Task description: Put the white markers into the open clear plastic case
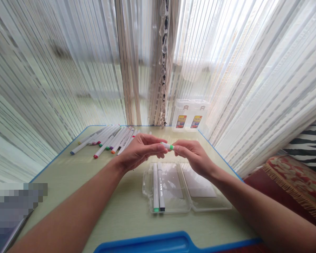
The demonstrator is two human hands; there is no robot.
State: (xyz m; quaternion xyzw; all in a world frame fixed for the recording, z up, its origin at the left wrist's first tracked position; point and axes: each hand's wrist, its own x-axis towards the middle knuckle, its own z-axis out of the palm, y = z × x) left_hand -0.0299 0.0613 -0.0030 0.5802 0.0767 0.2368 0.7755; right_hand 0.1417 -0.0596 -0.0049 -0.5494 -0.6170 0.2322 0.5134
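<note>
Between my two hands is a white marker (pixel 166 145) with a bright green band, raised above the table. The fingers of my left hand (pixel 144 149) pinch its white end. My right hand (pixel 191 154) grips the other end by the green band, and its fingers hide that tip. Below them a clear plastic case (pixel 173 203) lies opened flat. In its left half rest two markers side by side, a green-ended marker (pixel 155 186) and a dark-ended marker (pixel 161 186).
Several loose markers (pixel 105 140) lie in a pile at the back left. Two clear cases with labels (pixel 191 117) stand upright at the back right. The table has a blue edge and a blue molded tray (pixel 147 246) in front. String curtains (pixel 94 70) hang behind.
</note>
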